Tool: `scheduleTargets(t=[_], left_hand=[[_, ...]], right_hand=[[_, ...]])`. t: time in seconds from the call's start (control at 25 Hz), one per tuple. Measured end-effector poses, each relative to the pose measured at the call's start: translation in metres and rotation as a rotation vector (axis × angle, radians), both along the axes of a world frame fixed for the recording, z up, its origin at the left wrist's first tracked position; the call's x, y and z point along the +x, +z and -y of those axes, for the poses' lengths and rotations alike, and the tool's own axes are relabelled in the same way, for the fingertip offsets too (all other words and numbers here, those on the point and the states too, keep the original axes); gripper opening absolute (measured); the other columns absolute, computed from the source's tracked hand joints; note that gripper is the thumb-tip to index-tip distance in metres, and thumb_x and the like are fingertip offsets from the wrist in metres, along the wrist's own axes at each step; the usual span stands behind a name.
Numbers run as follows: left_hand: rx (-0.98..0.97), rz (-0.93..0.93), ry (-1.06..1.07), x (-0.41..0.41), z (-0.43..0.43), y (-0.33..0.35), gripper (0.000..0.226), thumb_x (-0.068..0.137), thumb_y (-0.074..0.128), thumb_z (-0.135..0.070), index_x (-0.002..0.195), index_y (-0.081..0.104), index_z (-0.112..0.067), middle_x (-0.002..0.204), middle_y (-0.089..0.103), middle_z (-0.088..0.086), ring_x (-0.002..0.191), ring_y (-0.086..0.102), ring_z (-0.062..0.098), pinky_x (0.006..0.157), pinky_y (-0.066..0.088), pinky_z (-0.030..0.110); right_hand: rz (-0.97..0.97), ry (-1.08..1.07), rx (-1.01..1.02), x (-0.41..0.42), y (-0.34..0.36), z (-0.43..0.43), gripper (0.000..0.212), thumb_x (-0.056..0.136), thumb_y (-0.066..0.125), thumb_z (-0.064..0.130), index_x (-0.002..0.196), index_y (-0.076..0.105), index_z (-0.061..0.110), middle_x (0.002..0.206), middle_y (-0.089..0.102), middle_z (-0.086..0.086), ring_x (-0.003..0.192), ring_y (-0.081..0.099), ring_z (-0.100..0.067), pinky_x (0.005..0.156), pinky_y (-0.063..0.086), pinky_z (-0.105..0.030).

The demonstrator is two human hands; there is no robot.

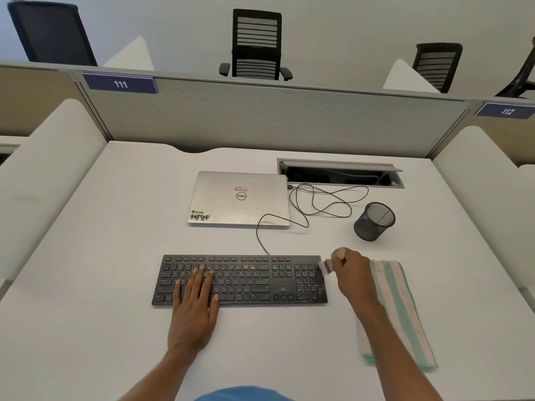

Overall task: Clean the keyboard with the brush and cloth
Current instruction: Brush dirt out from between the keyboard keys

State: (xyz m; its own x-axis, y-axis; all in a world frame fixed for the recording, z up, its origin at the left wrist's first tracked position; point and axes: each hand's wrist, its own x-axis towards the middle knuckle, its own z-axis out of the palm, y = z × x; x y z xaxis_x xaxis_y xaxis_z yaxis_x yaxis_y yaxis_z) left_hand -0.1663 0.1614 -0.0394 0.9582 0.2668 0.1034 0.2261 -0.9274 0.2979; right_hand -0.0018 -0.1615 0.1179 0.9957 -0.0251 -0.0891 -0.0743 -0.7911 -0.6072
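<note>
Left hand point(194, 302) lies flat, fingers spread open, pressing on the left half of the black keyboard point(240, 280) in the middle of the white desk point(115, 256). Right hand point(351, 273) is closed around a small brush point(327, 266), its blurred bristles touching the keyboard's far right corner. The striped cloth point(402, 311) lies just right of that arm. Farther back, a shut silver laptop point(240, 198) reads "Dell", with a "WMN" sticker. Partition tags read "111" point(120, 83) and "112" point(507, 111).
</note>
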Motion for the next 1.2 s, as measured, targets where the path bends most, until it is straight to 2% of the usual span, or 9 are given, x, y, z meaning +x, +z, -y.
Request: scheduleTargets(t=[0.12,0.28,0.48,0.64,0.84,1.0,1.12,1.2], left_hand=[[-0.002,0.003,0.003,0.000,0.000,0.000,0.062,0.108,0.029,-0.042,0.166,0.028,-0.022,0.176,0.015,-0.004,0.163,0.010,0.014,0.131,0.007,0.054],[-0.006,0.008,0.006,0.000,-0.001,0.000,0.062,0.107,0.030,-0.042,0.166,0.030,-0.022,0.176,0.016,-0.004,0.162,0.012,0.015,0.131,0.007,0.053],[-0.006,0.003,0.001,0.001,0.000,0.000,0.062,0.107,0.030,-0.043,0.166,0.028,-0.022,0.176,0.015,-0.004,0.163,0.011,0.014,0.131,0.008,0.054],[0.001,-0.002,-0.003,0.000,-0.001,0.000,0.062,0.107,0.030,-0.042,0.166,0.027,-0.023,0.176,0.014,-0.004,0.163,0.009,0.014,0.131,0.007,0.054],[0.003,-0.003,0.002,0.000,-0.001,-0.001,0.062,0.108,0.029,-0.043,0.167,0.027,-0.022,0.176,0.015,-0.003,0.163,0.010,0.014,0.131,0.004,0.052],[0.007,0.000,0.002,-0.001,-0.001,0.000,0.062,0.108,0.028,-0.043,0.166,0.027,-0.022,0.176,0.016,-0.003,0.163,0.011,0.014,0.131,0.004,0.052],[0.002,0.000,0.003,0.000,0.001,0.000,0.062,0.108,0.029,-0.043,0.166,0.028,-0.022,0.176,0.016,-0.004,0.163,0.011,0.014,0.131,0.004,0.051],[0.000,0.005,0.006,0.001,-0.001,0.000,0.062,0.108,0.029,-0.043,0.166,0.029,-0.022,0.175,0.017,-0.003,0.163,0.011,0.014,0.131,0.004,0.051]], right_hand=[[-0.041,0.014,-0.030,-0.009,-0.010,-0.002,0.024,0.093,0.048,0.004,0.073,0.060,0.005,0.070,0.063,-0.006,0.061,0.048,-0.018,0.054,0.036,-0.031],[-0.163,0.073,-0.181,-0.008,-0.009,0.000,0.026,0.093,0.045,0.004,0.068,0.055,0.008,0.074,0.065,-0.009,0.062,0.049,-0.021,0.055,0.036,-0.029],[0.022,0.068,-0.032,-0.004,0.004,-0.021,0.028,0.098,0.047,0.010,0.072,0.056,0.003,0.065,0.058,-0.002,0.056,0.042,-0.012,0.049,0.032,-0.029],[-0.022,0.067,-0.093,-0.014,-0.014,-0.025,0.033,0.101,0.050,0.015,0.068,0.044,0.014,0.065,0.053,-0.001,0.059,0.044,-0.014,0.048,0.029,-0.027],[-0.122,0.112,-0.217,-0.025,-0.011,-0.020,0.032,0.101,0.049,0.016,0.069,0.048,0.016,0.073,0.061,-0.003,0.064,0.050,-0.016,0.053,0.034,-0.027],[-0.030,0.096,-0.096,-0.019,0.009,-0.037,0.040,0.099,0.044,0.007,0.062,0.035,0.019,0.059,0.043,0.007,0.052,0.034,-0.008,0.047,0.025,-0.022],[0.004,0.095,-0.092,-0.022,0.000,-0.042,0.039,0.101,0.047,0.013,0.063,0.039,0.019,0.062,0.048,0.005,0.054,0.039,-0.009,0.048,0.028,-0.024],[-0.042,0.087,-0.098,-0.025,-0.009,-0.037,0.038,0.101,0.050,0.016,0.064,0.041,0.019,0.064,0.050,0.002,0.056,0.041,-0.012,0.048,0.029,-0.026]])
